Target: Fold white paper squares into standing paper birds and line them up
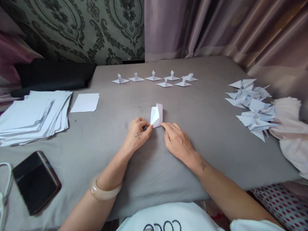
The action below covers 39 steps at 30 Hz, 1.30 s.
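A small folded white paper [157, 116] lies in the middle of the grey cloth, with a raised flap on its left side. My left hand [138, 133] pinches its lower left corner between thumb and forefinger. At the lower right corner, the fingertips of my right hand [177, 140] press on the edge; its other fingers are bent together. Beyond the hands stand several folded paper cranes [153, 76] in two loose rows.
To the left are a stack of white paper [36, 117], a single square sheet [85, 102], a black phone [36, 183] and a white cable [4, 192]. A black cloth [55, 75] lies behind. On the right, a heap of folded paper pieces [255, 109] touches a pale cloth [288, 128].
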Each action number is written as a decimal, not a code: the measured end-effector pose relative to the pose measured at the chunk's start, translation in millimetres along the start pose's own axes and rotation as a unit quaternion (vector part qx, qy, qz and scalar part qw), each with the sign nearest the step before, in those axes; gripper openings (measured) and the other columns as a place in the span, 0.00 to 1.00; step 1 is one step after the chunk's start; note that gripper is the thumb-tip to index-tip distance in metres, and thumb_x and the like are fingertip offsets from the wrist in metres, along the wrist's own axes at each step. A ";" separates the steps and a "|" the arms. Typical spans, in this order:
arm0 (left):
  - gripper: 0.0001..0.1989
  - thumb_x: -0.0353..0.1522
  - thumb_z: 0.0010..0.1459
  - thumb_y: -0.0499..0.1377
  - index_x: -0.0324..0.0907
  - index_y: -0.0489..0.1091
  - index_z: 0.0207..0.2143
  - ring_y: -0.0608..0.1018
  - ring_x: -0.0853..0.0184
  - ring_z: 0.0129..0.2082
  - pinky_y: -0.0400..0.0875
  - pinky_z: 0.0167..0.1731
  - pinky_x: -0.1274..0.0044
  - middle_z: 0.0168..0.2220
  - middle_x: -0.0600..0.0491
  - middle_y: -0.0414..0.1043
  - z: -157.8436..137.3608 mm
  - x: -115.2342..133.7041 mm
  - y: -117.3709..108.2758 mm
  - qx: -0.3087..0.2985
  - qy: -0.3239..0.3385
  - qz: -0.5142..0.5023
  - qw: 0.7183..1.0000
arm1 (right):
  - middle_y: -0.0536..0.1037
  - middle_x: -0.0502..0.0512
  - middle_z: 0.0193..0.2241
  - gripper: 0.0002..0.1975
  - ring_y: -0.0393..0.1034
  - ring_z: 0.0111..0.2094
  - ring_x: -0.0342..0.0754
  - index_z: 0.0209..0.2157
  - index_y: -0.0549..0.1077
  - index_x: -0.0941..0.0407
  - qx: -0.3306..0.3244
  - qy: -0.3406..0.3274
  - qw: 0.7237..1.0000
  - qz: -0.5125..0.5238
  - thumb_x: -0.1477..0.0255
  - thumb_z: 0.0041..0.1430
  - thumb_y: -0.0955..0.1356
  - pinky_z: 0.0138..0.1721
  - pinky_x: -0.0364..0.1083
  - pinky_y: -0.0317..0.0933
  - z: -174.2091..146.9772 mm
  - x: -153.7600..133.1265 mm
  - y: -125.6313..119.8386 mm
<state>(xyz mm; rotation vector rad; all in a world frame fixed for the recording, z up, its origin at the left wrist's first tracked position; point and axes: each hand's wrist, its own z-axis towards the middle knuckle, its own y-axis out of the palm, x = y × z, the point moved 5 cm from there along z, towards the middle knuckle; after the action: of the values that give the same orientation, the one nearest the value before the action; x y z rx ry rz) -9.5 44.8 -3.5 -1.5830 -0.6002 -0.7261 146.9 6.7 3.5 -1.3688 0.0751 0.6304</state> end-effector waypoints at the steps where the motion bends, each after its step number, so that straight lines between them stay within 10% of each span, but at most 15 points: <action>1: 0.09 0.35 0.57 0.57 0.40 0.73 0.29 0.71 0.65 0.35 0.66 0.37 0.72 0.37 0.49 0.69 0.1 -0.2 -0.6 0.001 -0.002 -0.002 1.000 | 0.77 0.56 0.45 0.21 0.67 0.45 0.52 0.52 0.69 0.58 -0.005 -0.001 1.000 -0.008 0.82 0.60 0.58 0.46 0.50 0.62 -0.1 -0.7 -0.5; 39: 0.08 0.34 0.53 0.59 0.41 0.75 0.28 0.70 0.68 0.30 0.65 0.33 0.74 0.35 0.51 0.67 3.3 -8.1 -7.8 -0.044 0.039 -0.001 0.998 | 0.71 0.58 0.51 0.19 0.61 0.47 0.53 0.54 0.68 0.55 -0.072 -0.009 0.995 -0.072 0.72 0.63 0.60 0.48 0.51 0.57 -3.5 -19.1 -1.9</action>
<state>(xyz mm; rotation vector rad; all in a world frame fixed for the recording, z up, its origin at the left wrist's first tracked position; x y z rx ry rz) -20.3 49.3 -4.6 -1.6281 -0.5195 -0.8217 132.8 -3.8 12.1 -1.4934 -0.0844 0.5338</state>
